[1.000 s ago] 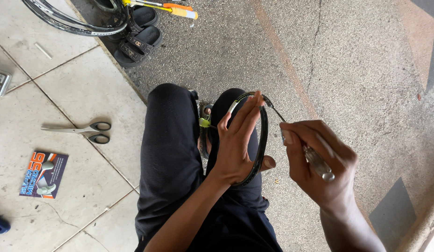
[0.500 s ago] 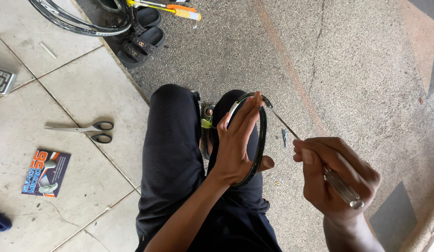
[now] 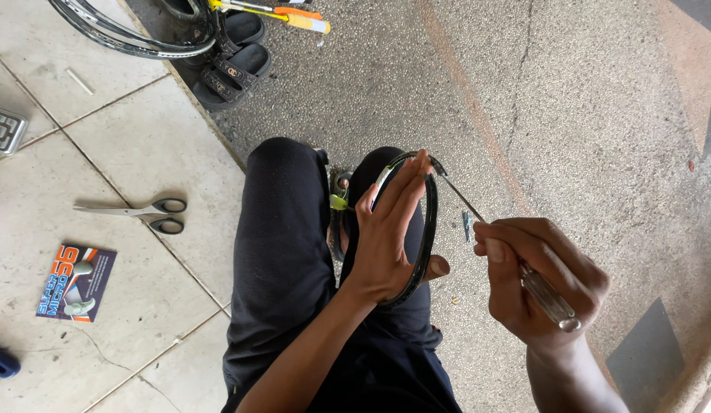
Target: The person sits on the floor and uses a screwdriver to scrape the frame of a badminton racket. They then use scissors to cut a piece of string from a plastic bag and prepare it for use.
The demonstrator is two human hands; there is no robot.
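Note:
My left hand (image 3: 390, 233) presses flat against a black racket frame (image 3: 428, 229) held on edge above my knees, fingers pointing up along the rim, thumb hooked under the lower part. My right hand (image 3: 535, 279) grips a thin metal awl (image 3: 550, 298) by its clear handle. The awl's shaft runs up and left, and its tip touches the top of the frame near my left fingertips. A yellow-green string end (image 3: 338, 203) shows left of the frame.
Scissors (image 3: 137, 213) lie on the tiled floor at left, with a printed packet (image 3: 74, 283) below them. Black sandals (image 3: 233, 57), a second racket rim (image 3: 133, 34) and a yellow-handled tool (image 3: 286, 15) sit at the top. A small keypad device (image 3: 3, 128) lies at far left.
My right hand has drawn back down and to the right, pulling the awl's handle away while its tip stays at the frame's top. My left hand and the frame have stayed put.

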